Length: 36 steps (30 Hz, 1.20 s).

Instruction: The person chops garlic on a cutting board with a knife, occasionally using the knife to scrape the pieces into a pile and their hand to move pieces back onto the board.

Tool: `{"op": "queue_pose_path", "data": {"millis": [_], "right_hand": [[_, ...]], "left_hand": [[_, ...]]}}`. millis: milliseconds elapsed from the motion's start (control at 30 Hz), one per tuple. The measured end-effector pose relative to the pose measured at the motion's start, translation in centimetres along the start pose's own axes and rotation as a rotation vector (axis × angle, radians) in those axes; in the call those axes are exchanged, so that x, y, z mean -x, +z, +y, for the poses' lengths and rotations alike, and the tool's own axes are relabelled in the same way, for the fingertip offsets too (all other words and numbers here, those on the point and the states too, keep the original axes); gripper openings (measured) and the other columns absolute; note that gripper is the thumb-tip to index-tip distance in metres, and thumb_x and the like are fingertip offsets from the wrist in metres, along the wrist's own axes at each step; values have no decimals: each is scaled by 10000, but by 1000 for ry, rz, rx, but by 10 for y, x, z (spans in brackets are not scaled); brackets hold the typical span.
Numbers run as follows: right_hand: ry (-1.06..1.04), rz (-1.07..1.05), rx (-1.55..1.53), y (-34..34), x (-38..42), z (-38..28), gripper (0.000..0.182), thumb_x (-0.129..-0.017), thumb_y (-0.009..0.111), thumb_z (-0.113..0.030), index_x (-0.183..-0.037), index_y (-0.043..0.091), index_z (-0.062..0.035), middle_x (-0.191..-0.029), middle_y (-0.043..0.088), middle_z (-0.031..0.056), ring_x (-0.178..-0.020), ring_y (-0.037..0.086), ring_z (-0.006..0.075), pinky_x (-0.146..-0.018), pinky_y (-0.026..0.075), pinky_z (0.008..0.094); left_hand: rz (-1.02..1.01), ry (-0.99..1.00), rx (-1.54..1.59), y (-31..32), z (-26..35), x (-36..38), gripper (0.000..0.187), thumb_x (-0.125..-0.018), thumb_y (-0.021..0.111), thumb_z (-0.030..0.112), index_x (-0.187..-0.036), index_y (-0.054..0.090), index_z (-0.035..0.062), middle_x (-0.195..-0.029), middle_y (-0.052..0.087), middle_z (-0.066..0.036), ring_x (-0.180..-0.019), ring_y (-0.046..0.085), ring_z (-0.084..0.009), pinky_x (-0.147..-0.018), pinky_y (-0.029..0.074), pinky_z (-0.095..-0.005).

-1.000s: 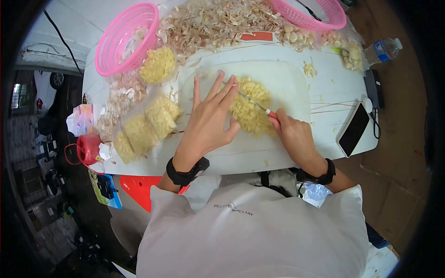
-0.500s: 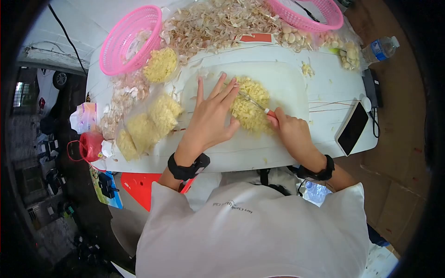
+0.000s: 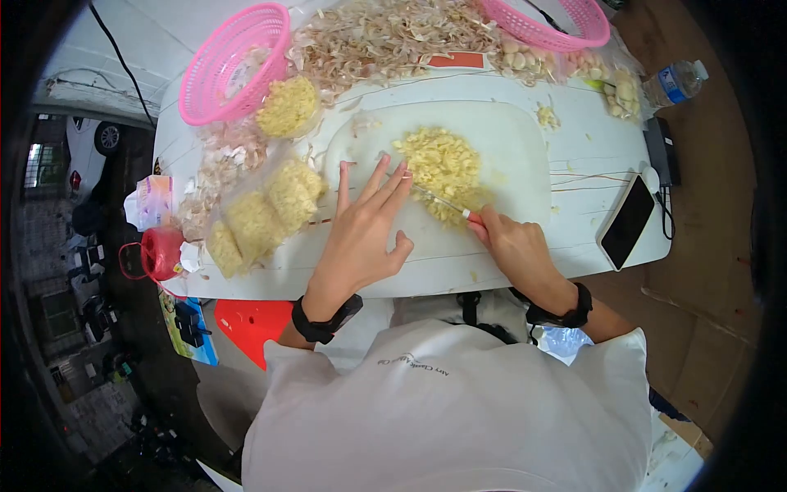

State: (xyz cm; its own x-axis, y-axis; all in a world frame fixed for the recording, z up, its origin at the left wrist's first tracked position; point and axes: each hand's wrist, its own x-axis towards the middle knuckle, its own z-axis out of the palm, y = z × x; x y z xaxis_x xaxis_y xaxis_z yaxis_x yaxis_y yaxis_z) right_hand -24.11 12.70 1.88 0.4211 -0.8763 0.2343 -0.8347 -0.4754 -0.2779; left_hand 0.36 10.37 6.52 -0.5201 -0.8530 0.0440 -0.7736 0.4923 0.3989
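Observation:
A heap of chopped garlic (image 3: 447,164) lies on the pale cutting board (image 3: 508,139). My right hand (image 3: 516,246) is closed around the red handle of a knife (image 3: 449,202), whose blade slants up and left across the lower part of the heap. Left of the garlic, my left hand (image 3: 365,225) is over the board with fingers spread, its fingertips right at the blade's tip end. Clear bags of chopped garlic (image 3: 266,213) rest to the left of that hand, and another filled bag (image 3: 287,108) sits farther back.
Garlic skins (image 3: 393,37) are piled at the back between a pink basket (image 3: 275,70) and a second pink basket (image 3: 586,29). Bagged peeled cloves (image 3: 623,94) and a water bottle (image 3: 676,84) stand back right. A phone (image 3: 627,223) lies at the right edge.
Both hands and the knife have shifted down the board, the blade moving from the heap's middle to its lower part. My left hand's fingers have spread more.

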Motion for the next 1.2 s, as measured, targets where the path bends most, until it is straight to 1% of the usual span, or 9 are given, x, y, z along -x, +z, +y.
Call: {"op": "queue_pose_path", "data": {"millis": [133,200,300,467,600,700,867,1033,1200], "right_hand": [[-5,-8,28,7,-1,4,259,-966,580,-308,-849,516,-86,-535,541,60,-392,546,233,-356,416,361],[-17,-33,135,3,-2,2,256,-970,571,-316,-859,516,-92,-532,541,58,-394,551,231,-357,418,355],[-39,-32,170,7,-2,5,257,-974,561,-318,-864,508,-93,-545,550,66,-392,552,230,-364,426,356],[-55,-24,58,-2,-2,13,277,-971,564,-324,-858,491,-82,-570,563,80,-428,572,249,-371,428,366],[-55,-7,-4,-15,13,13,277,-956,594,-309,-858,488,-73,-566,552,77,-452,574,265,-370,412,373],[-68,-33,-5,-17,25,17,271,-945,615,-294,-849,490,-74,-567,543,75,-436,556,260,-371,406,372],[-84,-60,-2,-19,32,25,278,-946,613,-304,-837,491,-79,-574,535,70,-431,549,253,-370,405,365],[-93,-56,5,-13,25,30,267,-946,609,-312,-849,501,-89,-579,539,65,-440,561,247,-377,425,362],[-81,-96,90,-7,23,30,255,-945,609,-315,-867,513,-93,-564,537,54,-439,569,235,-378,434,358]], "left_hand": [[13,-12,19,16,-4,0,784,-676,599,88,-1426,405,-26,-1511,388,-156,-1451,251,-335,-1170,9,-606],[36,-10,19,19,-3,2,791,-674,604,90,-1429,401,-26,-1517,377,-158,-1450,252,-336,-1170,10,-606],[57,-19,29,19,-1,3,793,-670,603,87,-1429,400,-25,-1522,369,-154,-1450,251,-339,-1171,13,-605],[38,5,-45,11,2,1,791,-665,600,76,-1423,402,-30,-1516,377,-158,-1447,259,-343,-1163,11,-620],[74,45,-15,-1,20,11,793,-665,605,74,-1423,399,-38,-1512,381,-162,-1445,260,-351,-1153,10,-639],[53,26,41,5,31,18,800,-664,604,74,-1427,392,-42,-1512,381,-165,-1446,258,-355,-1146,13,-652],[23,-2,62,14,39,21,803,-671,605,79,-1434,385,-43,-1519,369,-167,-1449,253,-348,-1148,29,-650],[18,-16,42,29,31,15,815,-686,608,100,-1450,359,-36,-1530,347,-167,-1454,243,-340,-1153,27,-642],[10,-34,46,38,26,14,844,-692,607,113,-1473,318,-23,-1549,313,-162,-1461,227,-333,-1157,17,-631]]}}
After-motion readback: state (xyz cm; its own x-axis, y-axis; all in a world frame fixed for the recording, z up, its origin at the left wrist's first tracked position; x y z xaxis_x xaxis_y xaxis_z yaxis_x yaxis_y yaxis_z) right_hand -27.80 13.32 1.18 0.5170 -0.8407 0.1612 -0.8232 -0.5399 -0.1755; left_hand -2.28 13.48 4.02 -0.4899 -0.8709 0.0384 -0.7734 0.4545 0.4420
